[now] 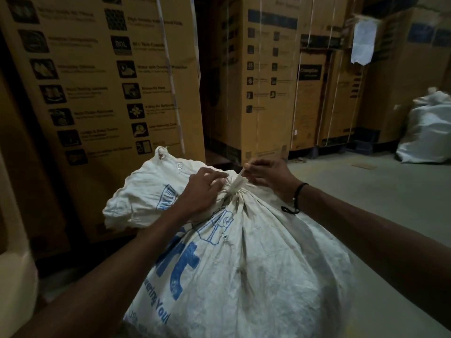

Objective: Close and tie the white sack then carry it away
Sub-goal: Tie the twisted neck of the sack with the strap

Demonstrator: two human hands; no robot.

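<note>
A full white sack with blue print stands in front of me on the floor. Its neck is gathered and a pale strip of tie is wound round it. The loose top of the sack flops over to the left. My left hand grips the gathered neck from the left, fingers curled over the cloth. My right hand pinches the free end of the tie just right of the neck and holds it up. A black band sits on my right wrist.
Tall cardboard cartons stand close behind the sack on the left, and more cartons line the back wall. Another filled white sack rests at the far right. Bare concrete floor stretches to the right.
</note>
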